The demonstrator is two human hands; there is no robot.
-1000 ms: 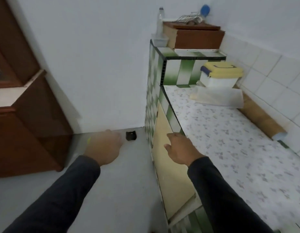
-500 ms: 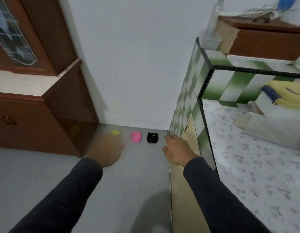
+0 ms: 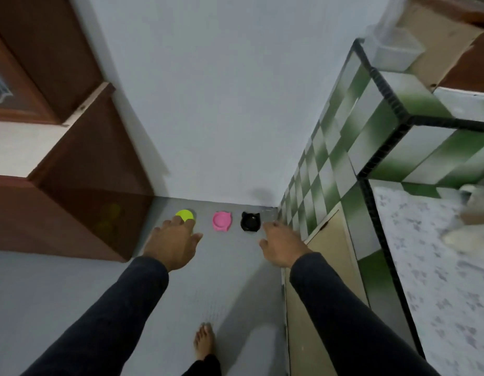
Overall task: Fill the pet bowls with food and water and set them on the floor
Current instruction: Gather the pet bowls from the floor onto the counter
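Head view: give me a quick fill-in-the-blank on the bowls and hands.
1. The bowl between the yellow bowl and the black bowl is ____.
2. All three bowls sit on the ____.
3. The left hand partly covers the ____ bowl in this view.
4. Both hands hold ____.

Missing words: pink; floor; yellow; nothing
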